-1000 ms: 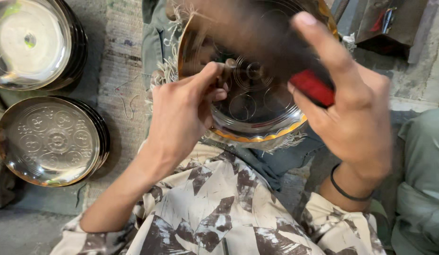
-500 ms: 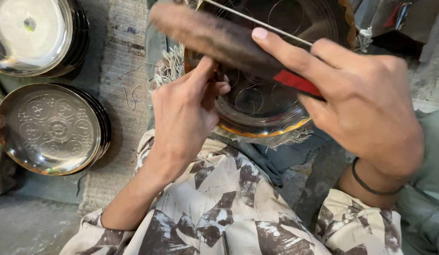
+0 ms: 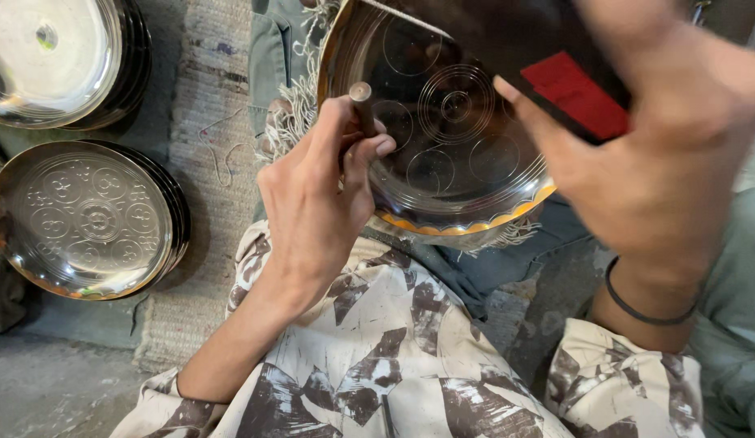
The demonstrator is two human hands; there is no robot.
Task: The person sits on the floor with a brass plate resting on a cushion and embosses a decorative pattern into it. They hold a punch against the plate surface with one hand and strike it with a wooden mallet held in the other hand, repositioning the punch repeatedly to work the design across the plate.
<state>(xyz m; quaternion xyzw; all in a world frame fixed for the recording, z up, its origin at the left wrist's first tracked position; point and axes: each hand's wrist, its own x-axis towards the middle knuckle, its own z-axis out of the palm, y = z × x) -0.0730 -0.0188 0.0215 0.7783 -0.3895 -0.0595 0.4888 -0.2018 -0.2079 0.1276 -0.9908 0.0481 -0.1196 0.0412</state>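
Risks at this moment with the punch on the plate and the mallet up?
1. The left hand pinches the short metal punch close to its top, so a mallet blow that lands off-centre would likely hit its fingers.
2. The engraved metal plate sits tilted on fringed cloth over the lap, unclamped; it may shift and spoil the circle pattern.
3. The right hand is blurred mid-swing, so aim may be loose.

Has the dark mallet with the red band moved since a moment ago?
Yes. The right hand has swung the mallet rightward and up off the metal plate; it earlier crossed the plate's left rim, now covers only its upper right.
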